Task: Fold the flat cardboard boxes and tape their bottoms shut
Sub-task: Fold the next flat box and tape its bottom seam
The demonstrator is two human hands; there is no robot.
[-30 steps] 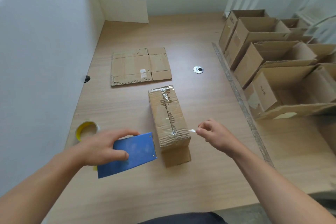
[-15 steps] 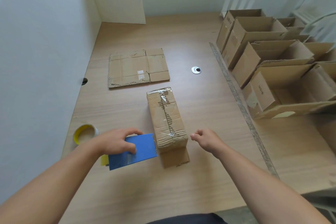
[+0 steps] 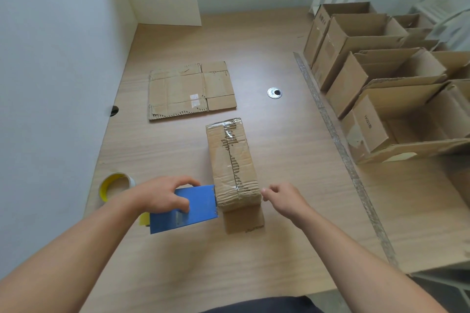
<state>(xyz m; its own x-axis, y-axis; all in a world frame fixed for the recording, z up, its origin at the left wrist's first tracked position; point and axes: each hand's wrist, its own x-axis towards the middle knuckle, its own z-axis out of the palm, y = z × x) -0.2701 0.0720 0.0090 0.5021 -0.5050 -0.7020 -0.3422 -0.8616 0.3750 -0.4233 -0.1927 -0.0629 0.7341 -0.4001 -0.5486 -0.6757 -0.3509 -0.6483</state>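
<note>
At the far left of the bench (image 3: 279,249) lies a yellow-cored tape roll (image 3: 117,185). Your left hand (image 3: 162,195) is clamped round the blue tape dispenser (image 3: 188,211), whose front edge meets the near left side of the taped cardboard box (image 3: 232,165). Beyond it, a flat cardboard box (image 3: 190,90) lies unfolded. Your right hand (image 3: 284,198) sits at the taped box's near right corner, fingers curled; whether they pinch anything, you cannot tell. Open folded boxes (image 3: 368,58) line the right.
</note>
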